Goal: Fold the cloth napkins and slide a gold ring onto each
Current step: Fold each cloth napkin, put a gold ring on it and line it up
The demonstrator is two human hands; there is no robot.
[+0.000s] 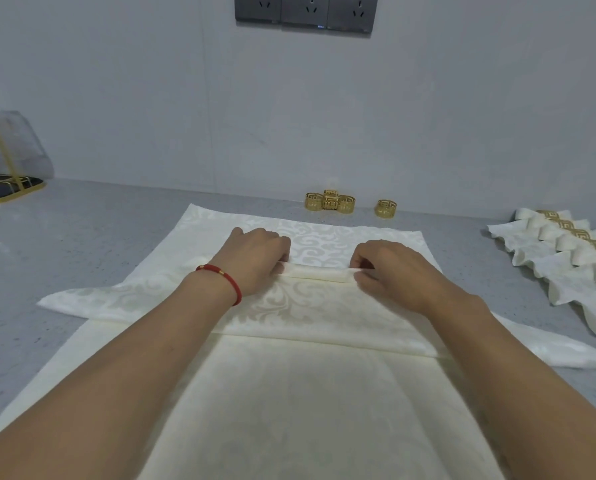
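Observation:
A cream patterned napkin (300,308) lies folded across the middle of the grey table, on top of a stack of flat napkins (289,403). My left hand (255,258), with a red bracelet on the wrist, and my right hand (390,268) each pinch one end of a narrow raised pleat (319,271) in the napkin. Three gold rings (330,201) cluster at the back by the wall, with a single gold ring (385,207) just right of them.
Several folded napkins with gold rings (566,258) lie in a row at the right edge. A gold-framed holder on a dark tray (9,174) stands at the far left. Grey wall sockets (305,10) sit above on the wall.

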